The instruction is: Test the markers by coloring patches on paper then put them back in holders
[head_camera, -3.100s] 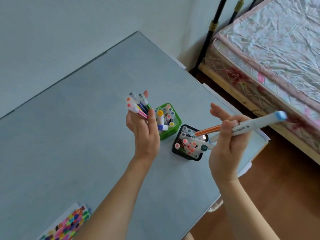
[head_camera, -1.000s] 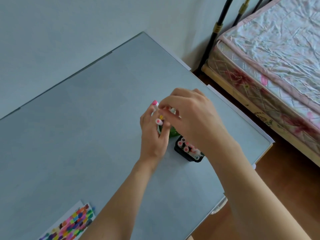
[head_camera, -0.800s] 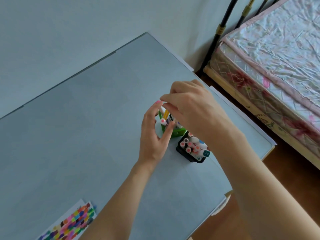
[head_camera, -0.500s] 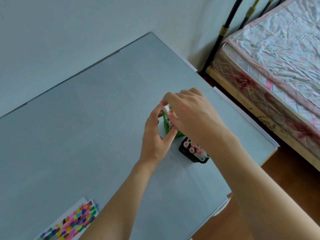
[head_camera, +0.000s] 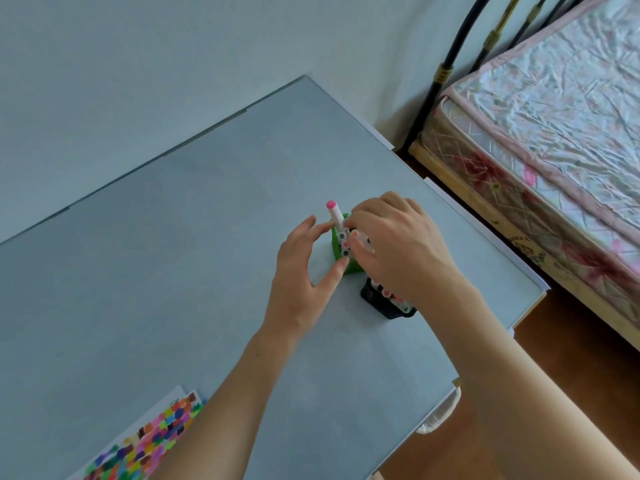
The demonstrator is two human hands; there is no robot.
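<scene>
Lying at the lower left of the frame, the paper [head_camera: 152,441] with colored patches is resting on the counter [head_camera: 138,271]. Toward the center, the left hand [head_camera: 304,271] is cupping the green holder [head_camera: 341,251], fingers relaxed and apart, while the right hand [head_camera: 398,251] is gripping markers [head_camera: 346,244] inside it; a pink-capped marker [head_camera: 334,216] is sticking up. Beneath the right wrist, the black holder [head_camera: 384,303] is standing. At upper right, the bed [head_camera: 554,116] is showing.

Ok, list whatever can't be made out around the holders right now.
Head view only:
- Green holder: mostly hidden behind the right hand.
- Black holder: far side covered by the right wrist.
- Right fingertips: hidden, grip unclear.
- Paper: cut off by the bottom edge.
- Marker caps' colours: too small.
</scene>
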